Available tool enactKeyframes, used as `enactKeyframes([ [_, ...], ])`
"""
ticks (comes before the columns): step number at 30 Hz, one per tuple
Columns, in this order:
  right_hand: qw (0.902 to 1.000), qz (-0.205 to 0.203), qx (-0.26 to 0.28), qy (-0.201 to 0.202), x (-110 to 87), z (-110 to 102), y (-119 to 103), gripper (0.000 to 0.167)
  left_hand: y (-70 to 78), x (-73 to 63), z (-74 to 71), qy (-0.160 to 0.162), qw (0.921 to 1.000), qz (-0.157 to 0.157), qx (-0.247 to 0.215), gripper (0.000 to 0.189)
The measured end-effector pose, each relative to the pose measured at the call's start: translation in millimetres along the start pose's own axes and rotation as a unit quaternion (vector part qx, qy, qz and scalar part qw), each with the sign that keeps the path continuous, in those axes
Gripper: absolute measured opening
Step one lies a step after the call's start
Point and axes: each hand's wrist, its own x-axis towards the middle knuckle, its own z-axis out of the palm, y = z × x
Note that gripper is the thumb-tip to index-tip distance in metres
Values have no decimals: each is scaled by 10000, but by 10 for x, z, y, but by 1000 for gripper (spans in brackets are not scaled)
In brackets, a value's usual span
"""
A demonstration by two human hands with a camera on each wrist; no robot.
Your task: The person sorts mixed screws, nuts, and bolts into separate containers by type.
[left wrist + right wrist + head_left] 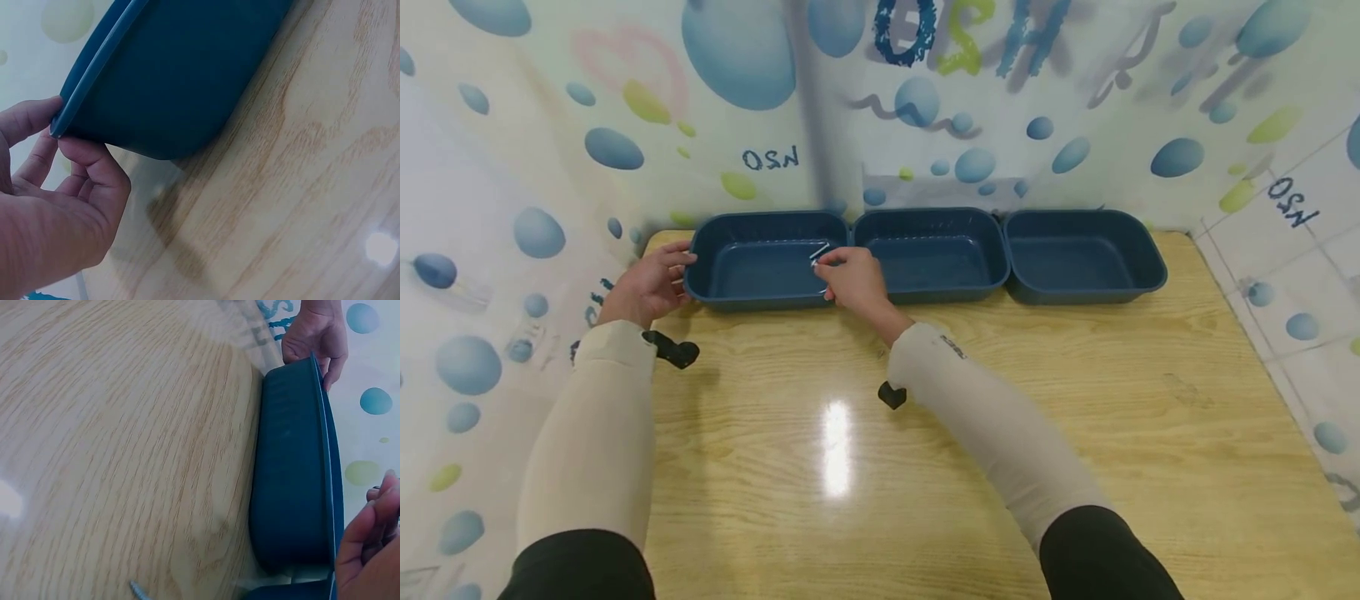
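My left hand (pixel 651 283) is at the outer end of the left blue plastic bin (pixel 752 302). In the left wrist view, the thumb and forefinger (pixel 94 156) pinch the bin's rim (pixel 94 69). My right hand (pixel 856 282) hovers over the same bin's right end, thumb and fingertips pressed together. A small shiny piece (pixel 815 263) shows at these fingertips; its kind I cannot tell, as the fingers mostly hide it. Just beyond it, a short bright streak (pixel 819 250) shows inside the bin.
A middle blue bin (pixel 940 295) and a right blue bin (pixel 1082 295) stand in line with the left one along the wooden table's (pixel 970 500) back edge. A small screw (pixel 139 590) lies on the table in front of them. Printed sheeting (pixel 925 167) rises behind.
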Motion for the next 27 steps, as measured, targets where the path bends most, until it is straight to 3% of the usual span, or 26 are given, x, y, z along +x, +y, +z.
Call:
enactKeyframes([
  [27,9999,80,76,84,27,48,-42,21,27,-24,38,132,9999,-3,93,35],
])
